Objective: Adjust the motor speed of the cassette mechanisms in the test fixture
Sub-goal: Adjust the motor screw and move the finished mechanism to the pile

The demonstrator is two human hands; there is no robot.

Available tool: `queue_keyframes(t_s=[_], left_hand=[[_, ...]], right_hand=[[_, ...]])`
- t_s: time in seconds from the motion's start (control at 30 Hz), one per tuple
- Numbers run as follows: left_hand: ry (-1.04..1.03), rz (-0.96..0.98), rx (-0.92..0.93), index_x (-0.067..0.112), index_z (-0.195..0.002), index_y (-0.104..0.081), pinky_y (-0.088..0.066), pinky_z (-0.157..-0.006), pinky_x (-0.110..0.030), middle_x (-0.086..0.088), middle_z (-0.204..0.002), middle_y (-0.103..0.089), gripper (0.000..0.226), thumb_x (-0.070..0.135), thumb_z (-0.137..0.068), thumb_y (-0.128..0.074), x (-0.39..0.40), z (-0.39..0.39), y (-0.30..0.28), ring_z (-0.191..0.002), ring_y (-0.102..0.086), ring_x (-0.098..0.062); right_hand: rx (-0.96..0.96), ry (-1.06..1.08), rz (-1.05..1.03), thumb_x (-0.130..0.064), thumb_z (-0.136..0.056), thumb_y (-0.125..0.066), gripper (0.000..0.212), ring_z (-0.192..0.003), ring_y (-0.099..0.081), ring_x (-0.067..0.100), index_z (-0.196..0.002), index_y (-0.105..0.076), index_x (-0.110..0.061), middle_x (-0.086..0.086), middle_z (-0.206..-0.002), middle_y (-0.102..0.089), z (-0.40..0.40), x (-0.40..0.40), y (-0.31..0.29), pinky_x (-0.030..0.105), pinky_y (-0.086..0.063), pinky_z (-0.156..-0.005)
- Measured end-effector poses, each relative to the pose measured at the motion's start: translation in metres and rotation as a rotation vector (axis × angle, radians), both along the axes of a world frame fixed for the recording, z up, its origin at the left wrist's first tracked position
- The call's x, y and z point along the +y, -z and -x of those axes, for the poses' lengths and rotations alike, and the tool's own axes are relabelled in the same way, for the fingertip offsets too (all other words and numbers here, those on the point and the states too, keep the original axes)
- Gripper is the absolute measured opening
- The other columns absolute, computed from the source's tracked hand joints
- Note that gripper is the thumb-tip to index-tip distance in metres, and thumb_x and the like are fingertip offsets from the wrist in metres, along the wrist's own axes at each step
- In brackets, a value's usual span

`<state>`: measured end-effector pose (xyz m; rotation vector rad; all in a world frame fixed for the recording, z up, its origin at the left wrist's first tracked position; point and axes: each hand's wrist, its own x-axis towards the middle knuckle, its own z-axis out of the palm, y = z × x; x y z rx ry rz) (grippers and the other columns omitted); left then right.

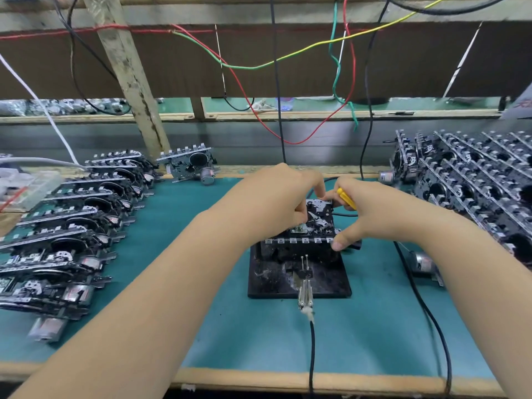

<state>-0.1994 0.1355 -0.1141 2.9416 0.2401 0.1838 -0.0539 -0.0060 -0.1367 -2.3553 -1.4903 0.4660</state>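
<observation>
Hands hide the mechanism (pixel 318 217); right grip (pixel 371 214) holds yellow screwdriver (pixel 346 198), left grip (pixel 276 203) unclear.

Bare green mat (pixel 230 326) in front of the test fixture (pixel 299 280): open approach. My left flank is blocked by a row of cassette mechanisms (pixel 66 226), my right by a denser stack (pixel 472 180). Black cable (pixel 312 349) crosses the near mat; wires (pixel 276 82) hang overhead behind.

1 test fixture (pixel 299 280), 1 cassette mech (pixel 318 218) in it, 1 yellow screwdriver (pixel 346 198), 2 hands. Mech stacks: 2 (left (pixel 66 240), right (pixel 472 180); units too overlapped to count). 1 lone mech (pixel 191 165) at back.
</observation>
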Motion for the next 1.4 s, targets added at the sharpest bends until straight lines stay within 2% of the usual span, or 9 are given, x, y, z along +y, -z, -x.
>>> queue_keyframes(t_s=[0.07,0.2,0.37,0.73,0.87,1.0,1.23,1.3,1.4], left_hand=[[-0.005,-0.029,-0.006,0.031,-0.124,-0.052,-0.053,-0.08,-0.042,0.009,-0.091,-0.073,0.038,0.016,-0.09,-0.063,-0.002,-0.001,-0.001,-0.089,-0.058,-0.013],[-0.02,-0.049,-0.001,0.027,-0.123,-0.052,-0.053,-0.078,-0.043,0.004,-0.092,-0.072,0.038,0.013,-0.089,-0.061,-0.005,-0.004,-0.003,-0.09,-0.059,-0.018],[-0.049,-0.022,-0.013,0.022,-0.122,-0.049,-0.053,-0.078,-0.043,0.003,-0.091,-0.07,0.037,0.01,-0.088,-0.06,-0.008,-0.004,-0.001,-0.088,-0.059,-0.022],[-0.193,0.031,-0.12,0.021,-0.117,-0.049,-0.052,-0.079,-0.043,-0.002,-0.092,-0.069,0.032,0.009,-0.089,-0.059,-0.012,-0.001,0.01,-0.091,-0.06,-0.027],[-0.218,0.046,-0.537,0.018,-0.112,-0.057,-0.055,-0.074,-0.043,0.0,-0.087,-0.071,0.021,0.012,-0.092,-0.058,-0.005,0.0,0.008,-0.08,-0.068,-0.03],[-0.071,0.269,-1.054,0.012,-0.107,-0.056,-0.057,-0.063,-0.031,0.007,-0.09,-0.07,0.012,0.009,-0.097,-0.061,0.0,-0.004,0.002,-0.064,-0.07,-0.009],[-0.319,0.978,-0.55,0.024,-0.116,-0.059,-0.058,-0.093,-0.041,0.009,-0.114,-0.072,0.042,-0.008,-0.1,-0.038,0.029,-0.02,0.024,-0.096,-0.073,-0.011],[-0.342,0.949,-0.558,0.031,-0.118,-0.06,-0.057,-0.093,-0.041,0.015,-0.117,-0.072,0.044,-0.004,-0.1,-0.041,0.041,-0.008,0.03,-0.102,-0.071,-0.01],[-0.468,0.624,-0.536,0.036,-0.121,-0.057,-0.049,-0.09,-0.036,0.019,-0.118,-0.07,0.034,0.011,-0.099,-0.054,0.063,0.021,0.039,-0.112,-0.064,-0.013]], right_hand=[[0.003,-0.001,-0.004,-0.033,-0.062,-0.095,0.069,-0.092,-0.047,-0.005,-0.078,-0.029,-0.035,-0.038,-0.099,-0.04,0.0,0.0,0.0,-0.004,-0.031,-0.061],[-0.004,0.002,0.006,-0.034,-0.062,-0.095,0.068,-0.115,-0.05,0.004,-0.079,-0.029,-0.035,-0.03,-0.116,-0.047,-0.002,0.0,0.002,0.003,-0.032,-0.062],[-0.024,0.004,0.003,-0.031,-0.062,-0.095,0.067,-0.127,-0.051,0.008,-0.079,-0.031,-0.033,-0.019,-0.139,-0.054,-0.002,0.0,0.003,0.027,-0.035,-0.079],[-0.022,0.007,0.007,-0.03,-0.063,-0.094,0.066,-0.129,-0.05,0.009,-0.079,-0.03,-0.034,-0.016,-0.147,-0.052,-0.002,0.0,0.003,0.025,-0.035,-0.082],[-0.013,0.008,0.008,-0.03,-0.064,-0.094,0.066,-0.129,-0.051,0.009,-0.08,-0.031,-0.034,-0.017,-0.147,-0.051,-0.001,-0.001,0.003,0.026,-0.036,-0.085],[0.002,0.007,0.006,-0.03,-0.064,-0.094,0.066,-0.127,-0.051,0.01,-0.08,-0.031,-0.034,-0.018,-0.147,-0.051,-0.002,-0.002,0.003,0.029,-0.038,-0.087],[0.019,0.004,-0.002,-0.031,-0.065,-0.094,0.064,-0.119,-0.05,0.007,-0.081,-0.032,-0.036,-0.02,-0.148,-0.049,-0.001,-0.003,0.004,0.026,-0.036,-0.085],[0.024,0.004,-0.009,-0.031,-0.065,-0.094,0.064,-0.119,-0.051,0.008,-0.081,-0.032,-0.035,-0.02,-0.147,-0.049,-0.001,-0.003,0.004,0.028,-0.037,-0.085],[0.032,0.006,-0.014,-0.031,-0.064,-0.094,0.064,-0.12,-0.052,0.01,-0.081,-0.032,-0.033,-0.02,-0.147,-0.05,-0.001,-0.004,0.004,0.029,-0.039,-0.085]])
